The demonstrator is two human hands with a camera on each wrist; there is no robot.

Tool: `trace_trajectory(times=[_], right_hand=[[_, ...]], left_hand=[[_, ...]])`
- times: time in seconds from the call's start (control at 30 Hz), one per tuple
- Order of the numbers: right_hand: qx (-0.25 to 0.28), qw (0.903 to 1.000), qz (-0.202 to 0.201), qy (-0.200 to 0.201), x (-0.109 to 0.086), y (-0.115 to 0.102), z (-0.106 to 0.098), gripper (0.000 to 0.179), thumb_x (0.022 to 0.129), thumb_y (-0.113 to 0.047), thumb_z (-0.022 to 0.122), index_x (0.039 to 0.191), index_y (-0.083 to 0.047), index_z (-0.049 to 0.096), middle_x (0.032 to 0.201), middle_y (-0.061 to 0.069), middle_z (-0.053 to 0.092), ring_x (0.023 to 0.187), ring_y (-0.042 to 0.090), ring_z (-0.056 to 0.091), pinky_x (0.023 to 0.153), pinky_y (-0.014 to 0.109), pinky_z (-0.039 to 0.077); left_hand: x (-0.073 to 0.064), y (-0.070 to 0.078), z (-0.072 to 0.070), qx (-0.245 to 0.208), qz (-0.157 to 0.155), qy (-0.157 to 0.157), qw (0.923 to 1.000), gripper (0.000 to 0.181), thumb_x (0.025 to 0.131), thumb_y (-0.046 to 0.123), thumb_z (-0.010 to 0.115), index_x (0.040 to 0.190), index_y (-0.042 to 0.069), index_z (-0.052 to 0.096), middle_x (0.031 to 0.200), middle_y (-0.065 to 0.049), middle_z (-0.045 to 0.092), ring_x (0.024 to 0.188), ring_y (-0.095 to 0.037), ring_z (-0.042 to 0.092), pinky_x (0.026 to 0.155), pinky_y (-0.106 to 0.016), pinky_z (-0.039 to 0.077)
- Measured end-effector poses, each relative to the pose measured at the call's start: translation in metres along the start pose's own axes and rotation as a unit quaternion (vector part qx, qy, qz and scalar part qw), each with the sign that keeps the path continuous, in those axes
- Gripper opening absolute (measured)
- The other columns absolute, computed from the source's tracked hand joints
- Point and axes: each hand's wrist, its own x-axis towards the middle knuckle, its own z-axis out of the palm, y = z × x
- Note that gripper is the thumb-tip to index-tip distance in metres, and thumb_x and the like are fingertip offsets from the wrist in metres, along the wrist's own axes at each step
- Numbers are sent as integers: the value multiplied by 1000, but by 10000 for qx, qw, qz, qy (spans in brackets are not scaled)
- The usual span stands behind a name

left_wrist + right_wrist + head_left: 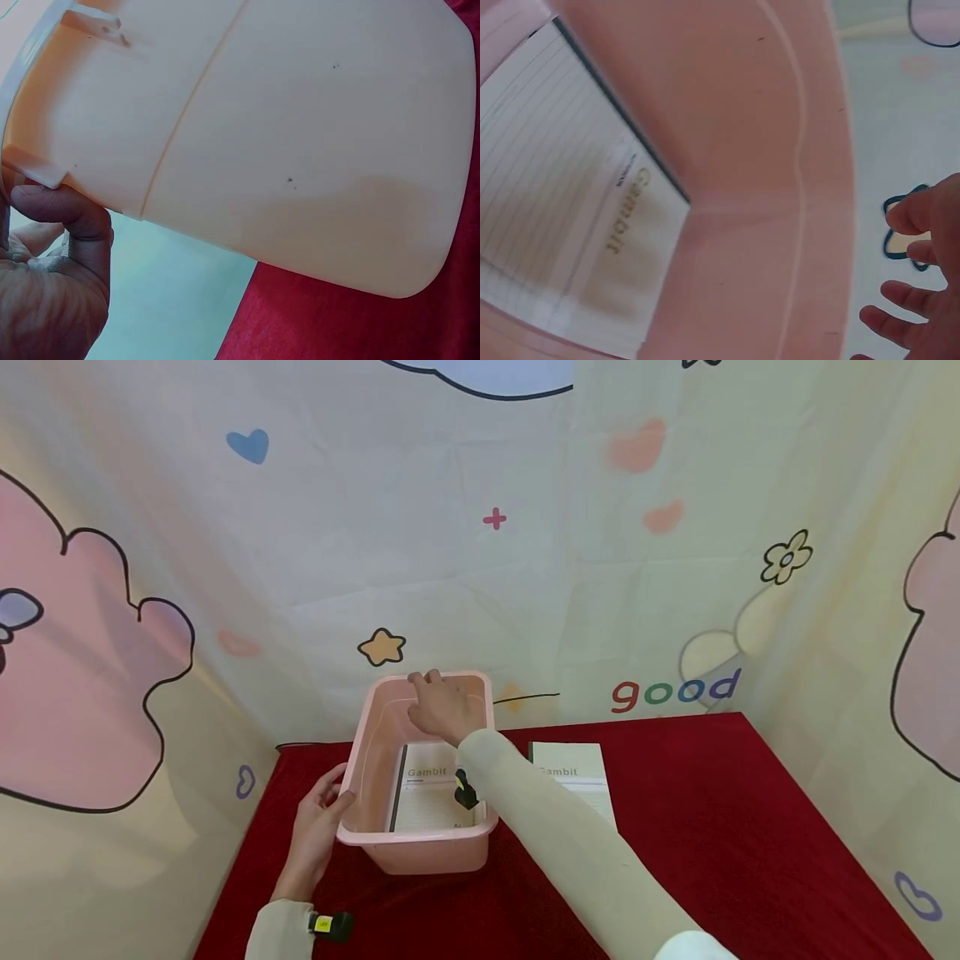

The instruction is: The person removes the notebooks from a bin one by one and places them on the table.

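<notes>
A pink plastic bin (423, 853) stands on the red cloth. Inside it lies a white notebook (423, 802) with "Gambit" on its cover, and the same notebook (577, 195) shows in the right wrist view. My left hand (315, 827) grips the bin's left rim; in the left wrist view, a bent digit of that hand (56, 285) presses up beneath the rim. My right hand (442, 706) reaches across to the far rim. In the right wrist view its fingers (907, 300) are spread and loosely bent, just beyond the rim.
A second "Gambit" notebook (577, 768) lies right of the bin, partly hidden by the right sleeve (570, 843). The red cloth (712, 827) covers the table. A printed curtain (420, 527) hangs close behind it and at both sides.
</notes>
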Motion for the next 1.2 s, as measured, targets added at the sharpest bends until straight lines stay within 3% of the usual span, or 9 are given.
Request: trace_trajectory(times=[0.23,0.47,0.57,0.67,0.8,0.9,1.03,1.2], right_hand=[[798,9953,291,-468,1,9,25,56,96,-22,54,148,-20,37,146,4,47,112,21,54,101,43,51],[764,9922,592,-786,-1,18,41,57,96,-23,56,149,-19,38,151,7,44,113,22,55,106,43,47],[977,9891,670,-876,-1,21,44,57,95,-21,59,149,-18,39,147,7,47,109,22,56,104,42,49],[1178,9854,746,-976,0,23,46,56,94,-18,60,147,-19,41,142,4,51,108,21,55,102,42,51],[1500,9730,1077,-1382,0,25,51,57,91,-17,65,144,-23,44,139,0,53,113,20,53,106,47,46],[1359,9704,1148,-1633,1,23,56,57,91,-19,66,144,-25,45,141,-1,52,116,21,52,113,54,37],[707,9792,884,-1682,4,18,67,59,90,-22,65,146,-25,44,142,3,52,119,23,51,115,58,30],[311,9828,634,-1709,6,13,82,63,89,-21,64,147,-24,41,144,8,48,129,25,48,109,55,37]], left_hand=[[0,0,-1,-38,-20,0,10000,50,99,18,56,146,23,43,122,-12,52,107,-27,56,81,-23,57],[0,0,2,-102,0,-69,9999,50,99,17,56,147,23,42,123,-12,52,110,-29,56,85,-29,58],[1,-2,3,-108,13,-75,9999,50,99,17,56,146,23,43,122,-12,52,109,-30,58,85,-30,58],[1,-3,5,-114,12,-94,9999,50,98,17,56,146,24,44,121,-11,52,108,-29,58,85,-31,59],[0,-3,6,-92,11,-89,9999,52,97,18,59,146,25,44,121,-11,52,109,-28,58,87,-32,58],[-1,-2,4,-69,50,-40,10000,51,97,17,59,146,25,45,121,-11,51,110,-30,58,87,-33,58],[-4,-1,0,-69,42,-6,10000,51,98,18,58,146,26,44,122,-12,51,113,-32,58,88,-34,58],[-6,-2,-2,-106,-2,17,9999,52,98,19,58,147,28,44,130,-11,54,116,-32,58,90,-36,57]])
